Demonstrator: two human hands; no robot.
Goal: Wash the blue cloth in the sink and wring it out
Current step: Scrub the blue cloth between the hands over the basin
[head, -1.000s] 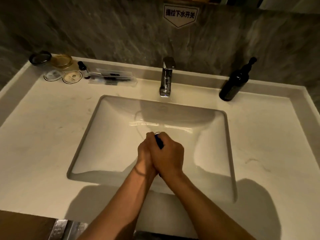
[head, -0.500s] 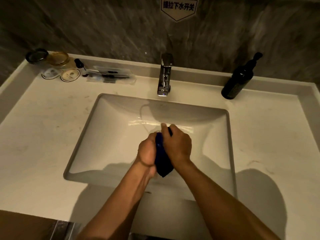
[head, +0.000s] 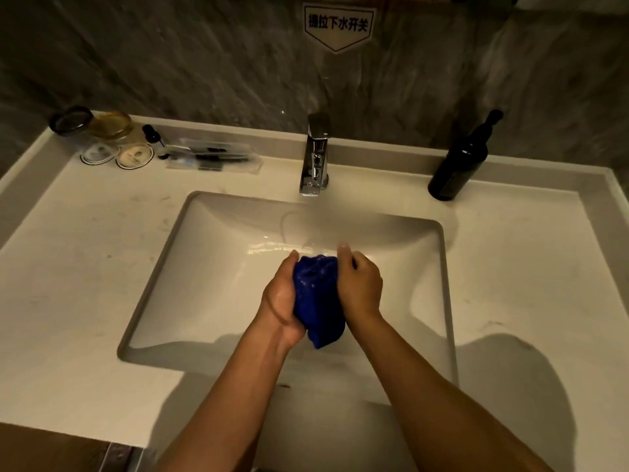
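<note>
Over the sink (head: 204, 267), just in front of the faucet (head: 315, 158), the left hand (head: 280, 301) and right hand (head: 359, 284) both gripped the bunched blue cloth (head: 316, 294), apparently wet; wringing appeared underway, not finished.

Place: a dimly lit bathroom, likely a hotel's.
Evidence: an undermount sink (head: 190, 240) with chrome faucet (head: 316, 155), dark pump bottle (head: 457, 161), packaged toiletries (head: 211, 156), and grey marble wall (head: 170, 63).
</note>
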